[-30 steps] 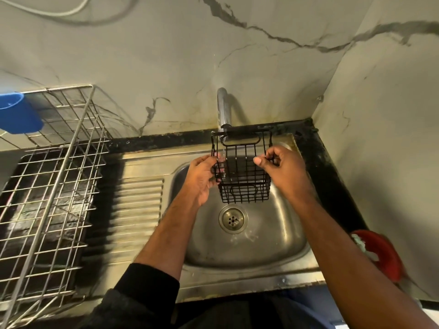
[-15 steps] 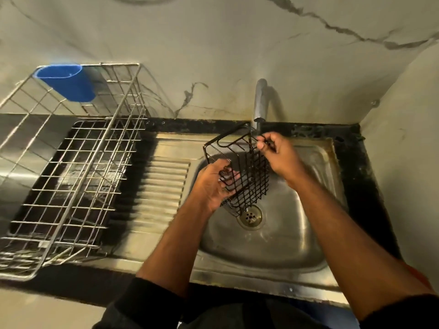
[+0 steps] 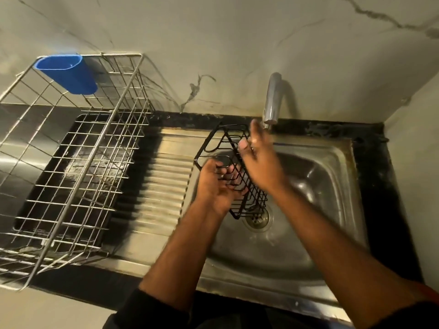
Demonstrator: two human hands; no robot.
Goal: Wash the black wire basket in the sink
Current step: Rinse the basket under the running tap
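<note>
Head view: black wire basket (image 3: pixel 234 173) held tilted over the sink (image 3: pixel 332 186) bowl, its lower corner just above the drain (image 3: pixel 257 218), open top facing up-left toward the ribbed drainboard (image 3: pixel 164 184). Left hand (image 3: pixel 215 186) grips basket from the left side, fingers curled through the wire mesh. Right hand (image 3: pixel 259 160) is motion-blurred, fingers extended and spread, lying against the basket's right wall near the top rim; looks like flat contact, not a grip. Tap (image 3: pixel 272 100) spout sits directly behind the right hand's fingertips; can't tell if water is running. Both forearms bare, dark sleeve visible at the left elbow. Steel sink unit sits in a black worktop (image 3: pixel 373 186) against a marble-pattern wall. Left of the drainboard: large silver wire dish rack (image 3: pixel 71 162) standing on a dark tray, with a blue plastic cup holder (image 3: pixel 66 73) hooked on its back top rail. Rack is well apart from the basket.
</note>
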